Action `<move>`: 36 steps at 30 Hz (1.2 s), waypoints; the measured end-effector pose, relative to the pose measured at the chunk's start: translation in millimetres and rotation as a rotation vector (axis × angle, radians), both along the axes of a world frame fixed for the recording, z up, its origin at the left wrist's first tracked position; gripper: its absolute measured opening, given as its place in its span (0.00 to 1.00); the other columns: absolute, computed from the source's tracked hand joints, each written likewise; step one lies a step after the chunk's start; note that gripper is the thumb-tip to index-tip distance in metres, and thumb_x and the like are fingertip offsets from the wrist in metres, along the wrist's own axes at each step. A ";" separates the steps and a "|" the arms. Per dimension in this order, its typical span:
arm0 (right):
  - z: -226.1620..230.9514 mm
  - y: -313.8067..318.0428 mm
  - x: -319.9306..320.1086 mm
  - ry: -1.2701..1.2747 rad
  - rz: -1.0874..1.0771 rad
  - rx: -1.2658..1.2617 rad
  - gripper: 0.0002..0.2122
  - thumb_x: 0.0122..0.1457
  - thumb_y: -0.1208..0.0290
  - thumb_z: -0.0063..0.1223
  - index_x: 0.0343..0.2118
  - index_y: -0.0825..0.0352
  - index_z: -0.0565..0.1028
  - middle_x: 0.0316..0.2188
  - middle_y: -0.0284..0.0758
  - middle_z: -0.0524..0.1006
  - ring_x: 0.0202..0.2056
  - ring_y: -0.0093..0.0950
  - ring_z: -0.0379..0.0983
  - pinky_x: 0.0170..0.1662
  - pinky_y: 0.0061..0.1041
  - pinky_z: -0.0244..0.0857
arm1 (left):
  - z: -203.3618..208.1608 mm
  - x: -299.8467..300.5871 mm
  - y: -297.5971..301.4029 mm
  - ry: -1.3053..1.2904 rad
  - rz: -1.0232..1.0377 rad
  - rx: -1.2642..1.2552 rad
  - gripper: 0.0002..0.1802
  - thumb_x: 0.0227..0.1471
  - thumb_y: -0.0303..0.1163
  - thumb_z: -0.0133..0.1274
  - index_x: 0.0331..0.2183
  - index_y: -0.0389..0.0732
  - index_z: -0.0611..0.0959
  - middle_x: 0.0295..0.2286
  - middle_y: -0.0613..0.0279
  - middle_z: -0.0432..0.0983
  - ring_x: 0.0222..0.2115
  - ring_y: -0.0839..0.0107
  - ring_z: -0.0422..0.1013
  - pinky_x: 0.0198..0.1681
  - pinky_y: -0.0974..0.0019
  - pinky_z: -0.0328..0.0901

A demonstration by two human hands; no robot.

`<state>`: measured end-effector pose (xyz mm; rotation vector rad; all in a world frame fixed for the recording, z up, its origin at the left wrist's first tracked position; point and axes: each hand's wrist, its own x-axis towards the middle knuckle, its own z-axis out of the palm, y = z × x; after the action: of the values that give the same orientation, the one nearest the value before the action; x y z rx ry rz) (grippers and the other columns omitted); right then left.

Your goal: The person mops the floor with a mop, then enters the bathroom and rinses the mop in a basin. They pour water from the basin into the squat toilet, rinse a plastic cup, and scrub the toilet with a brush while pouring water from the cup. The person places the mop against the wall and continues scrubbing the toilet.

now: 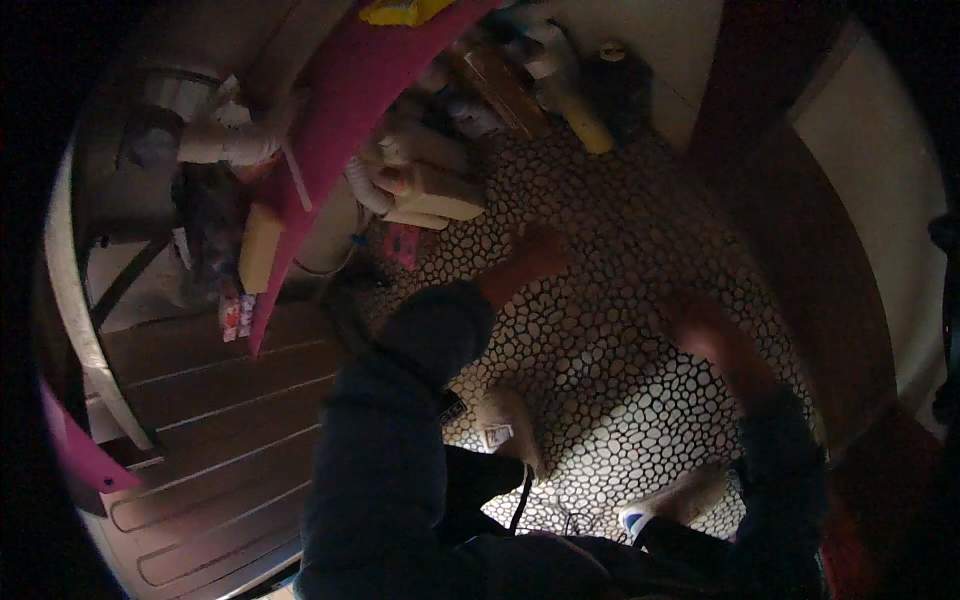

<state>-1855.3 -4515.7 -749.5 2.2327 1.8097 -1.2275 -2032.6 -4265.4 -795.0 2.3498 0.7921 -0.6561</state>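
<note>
My left hand [541, 252] is stretched over the dim floor with its pebble pattern [640, 420], the dark sleeve pulled back from the wrist. Nearest to it are a pink packet [402, 246] and a beige box-like container [445, 190], both apart from the hand. My right hand [698, 328] hangs over the same floor, farther right and closer to me. Shadow and blur hide the fingers of both hands. Nothing held can be made out in either.
A magenta panel [370, 110] slants along the left, beside a ribbed white hose [368, 188]. Farther back lie a brown plank-like piece [505, 92] and a yellow object [588, 125]. A grooved brown surface [220, 400] fills the lower left. My shoes [512, 425] rest on the floor.
</note>
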 end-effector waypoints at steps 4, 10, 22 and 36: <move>6.0 -9.8 6.2 0.053 0.110 0.000 0.24 0.56 0.59 0.43 0.52 0.68 0.62 0.48 0.45 0.66 0.48 0.39 0.64 0.51 0.35 0.60 | -28.1 8.7 26.4 0.084 0.030 -0.098 0.20 0.46 0.51 0.51 0.40 0.51 0.75 0.40 0.47 0.65 0.51 0.45 0.51 0.53 0.29 0.41; 3.4 -15.5 -0.9 -0.028 0.160 -0.081 0.21 0.56 0.58 0.46 0.49 0.64 0.66 0.47 0.40 0.69 0.46 0.36 0.67 0.48 0.37 0.63 | -38.7 23.7 33.6 -0.072 0.095 0.020 0.21 0.43 0.44 0.54 0.43 0.53 0.74 0.47 0.47 0.60 0.53 0.49 0.49 0.53 0.35 0.43; -5.6 -18.6 -4.8 0.100 0.087 -0.092 0.20 0.56 0.62 0.45 0.50 0.63 0.65 0.43 0.41 0.72 0.43 0.37 0.69 0.46 0.36 0.63 | 49.6 52.7 132.0 -0.086 0.161 0.439 0.23 0.44 0.43 0.53 0.46 0.54 0.72 0.50 0.51 0.56 0.53 0.56 0.50 0.55 0.49 0.47; -8.6 -39.1 -1.7 0.219 -0.113 0.050 0.17 0.55 0.64 0.47 0.47 0.62 0.69 0.38 0.40 0.75 0.35 0.37 0.72 0.39 0.33 0.67 | 100.4 81.8 295.4 -0.557 0.242 1.043 0.20 0.45 0.40 0.52 0.43 0.49 0.73 0.47 0.52 0.59 0.49 0.57 0.54 0.52 0.52 0.50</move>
<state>-1857.0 -4554.7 -758.1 2.3391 1.8235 -1.5182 -1950.7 -3970.0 -694.6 2.9815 1.3004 0.6865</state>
